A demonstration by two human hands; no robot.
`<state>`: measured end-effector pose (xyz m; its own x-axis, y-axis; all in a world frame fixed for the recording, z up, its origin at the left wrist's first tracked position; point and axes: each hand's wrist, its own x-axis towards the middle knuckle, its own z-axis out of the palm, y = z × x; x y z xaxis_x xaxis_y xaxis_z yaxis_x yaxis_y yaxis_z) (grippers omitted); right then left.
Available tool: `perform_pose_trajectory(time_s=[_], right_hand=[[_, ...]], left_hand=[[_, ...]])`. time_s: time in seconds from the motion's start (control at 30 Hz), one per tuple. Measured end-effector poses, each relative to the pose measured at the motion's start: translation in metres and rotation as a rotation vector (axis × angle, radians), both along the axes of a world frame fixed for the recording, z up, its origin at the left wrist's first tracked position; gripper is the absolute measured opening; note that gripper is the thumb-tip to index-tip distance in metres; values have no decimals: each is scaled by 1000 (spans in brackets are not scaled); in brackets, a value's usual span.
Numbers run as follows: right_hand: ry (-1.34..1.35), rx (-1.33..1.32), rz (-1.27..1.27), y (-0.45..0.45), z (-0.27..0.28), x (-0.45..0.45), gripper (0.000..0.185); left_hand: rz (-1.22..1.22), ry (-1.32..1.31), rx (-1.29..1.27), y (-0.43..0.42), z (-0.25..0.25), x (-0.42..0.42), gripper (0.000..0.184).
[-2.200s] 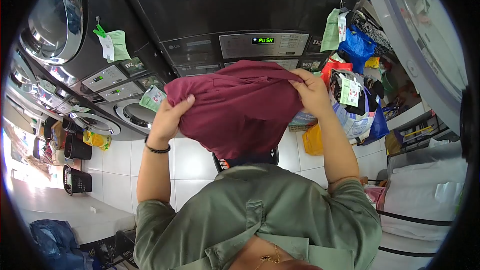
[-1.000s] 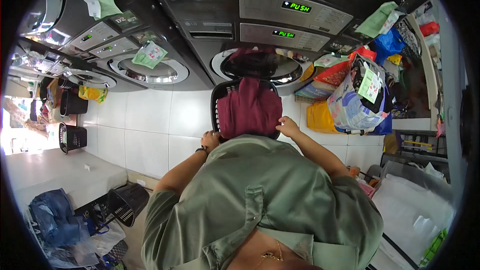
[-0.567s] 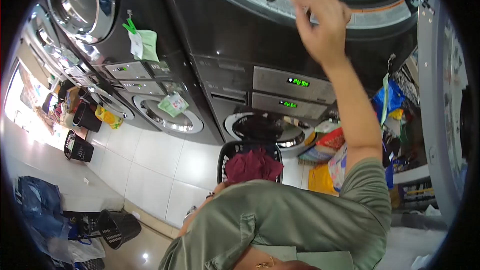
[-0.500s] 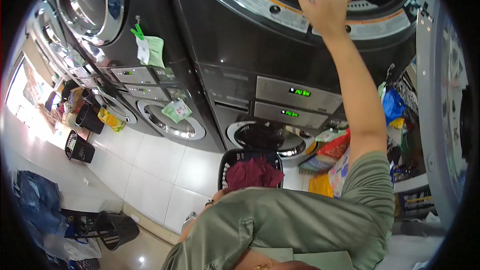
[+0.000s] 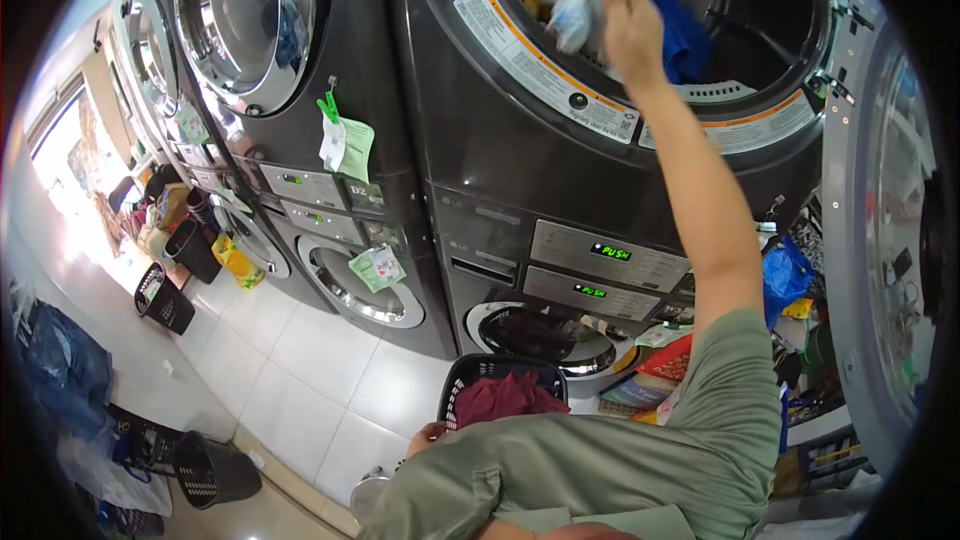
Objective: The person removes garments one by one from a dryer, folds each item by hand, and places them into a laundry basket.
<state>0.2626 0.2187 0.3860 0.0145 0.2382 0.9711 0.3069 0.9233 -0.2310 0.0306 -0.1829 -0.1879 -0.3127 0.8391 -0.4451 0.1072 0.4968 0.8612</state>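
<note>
The right hand (image 5: 632, 35) is curled, fingers and thumb drawn in on a soft, crumpled, white and pale-blue cloth (image 5: 572, 20), pinching it just inside the mouth of the large dark-grey metal dryer (image 5: 480, 130); motion blur hides the exact grip. Inside the dryer, behind that hand, lies a rumpled, deep-blue cloth (image 5: 688, 52). The left hand (image 5: 427, 435), below the dryer, touches the left side of a black, perforated plastic basket (image 5: 450, 398); a sleeve covers much of it, so I cannot tell how far it is closed. In the basket, below the dryer, a matte maroon cloth (image 5: 510, 398) sits in loose folds. Glossy paper labels with orange stripes (image 5: 545, 55) follow the curve of the dryer's rim, and to its right a round, clear door in a smooth grey frame (image 5: 850, 270) hangs wide open on metal hinges. Under the dryer are a flat silvery control panel (image 5: 610, 252) reading PUSH in green and a dark, glassy round washer door (image 5: 540, 335). Left of the dryer, a thin, creased green paper slip (image 5: 355, 148) hangs from a bright-green plastic clip (image 5: 328, 107). Shiny white square tiles (image 5: 320, 360) cover the floor below and left of the dryer.
</note>
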Motion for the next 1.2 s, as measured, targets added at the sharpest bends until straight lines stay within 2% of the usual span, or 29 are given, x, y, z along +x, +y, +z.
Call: perform_pose_trajectory(time_s=[0.1, 0.13, 0.17, 0.2, 0.23, 0.27, 0.37, 0.47, 0.53, 0.57, 0.67, 0.7, 0.8, 0.83, 0.9, 0.97, 1.0, 1.03, 1.07, 1.1, 1.13, 1.2], right_hand=[[-298, -90, 171, -70, -75, -6, 17], [-513, -126, 152, -98, -90, 0, 9], [-675, -82, 62, -123, -97, 3, 8], [-834, -42, -28, -142, -105, 4, 12], [-795, 50, -9, -155, -115, 4, 13], [-757, 141, 9, -167, -125, 4, 15], [-938, 104, 189, -207, -164, 6, 16], [-998, -9, 408, -247, -204, 2, 19], [-983, -130, 530, -270, -220, 2, 16], [-1011, -267, 550, -283, -216, 5, 24], [-866, -524, 455, -288, -242, 21, 27], [-837, -582, 431, -290, -244, 28, 29], [-940, -1024, 421, -303, -266, 41, 30], [-923, -1019, 420, -308, -278, 41, 30], [-891, -1003, 413, -314, -304, 41, 30], [-868, -1205, 507, -311, -321, 44, 31], [-855, -1305, 559, -309, -333, 45, 32], [-889, -1577, 469, -310, -354, 45, 33], [-897, -1558, 446, -312, -376, 44, 33], [-907, -1539, 421, -314, -396, 44, 34], [-916, -1521, 396, -315, -410, 44, 34], [-967, -1494, 392, -319, -428, 40, 33]], left_hand=[[-108, -55, 84, 25, 108, -1, 43], [-237, 108, 168, 37, 133, -5, 44], [-364, 273, 254, 51, 156, -9, 46], [-447, 465, 446, 65, 179, -11, 50], [-529, 655, 642, 79, 203, -11, 53], [-501, 695, 783, 93, 232, -5, 58], [-354, 709, 1231, 128, 302, 25, 72], [-402, 785, 1741, 162, 342, 46, 64], [-785, 1138, 1711, 164, 363, 55, 48], [-987, 1114, 1671, 171, 354, 64, 32], [-1230, 917, 1367, 171, 316, 76, 26], [-1261, 864, 1378, 166, 311, 81, 23], [-1254, 698, 1257, 145, 272, 94, 26], [-1315, 691, 1113, 141, 256, 96, 37], [-1336, 587, 1019, 132, 236, 98, 38], [-1353, 462, 957, 127, 207, 97, 39], [-1335, 279, 864, 126, 181, 99, 42], [-1309, 105, 766, 126, 154, 100, 46], [-1275, -62, 669, 123, 139, 99, 50], [-1318, -46, 435, 117, 138, 95, 55], [-1330, -156, 350, 113, 117, 92, 57], [-1330, -278, 182, 108, 34, 88, 59]])
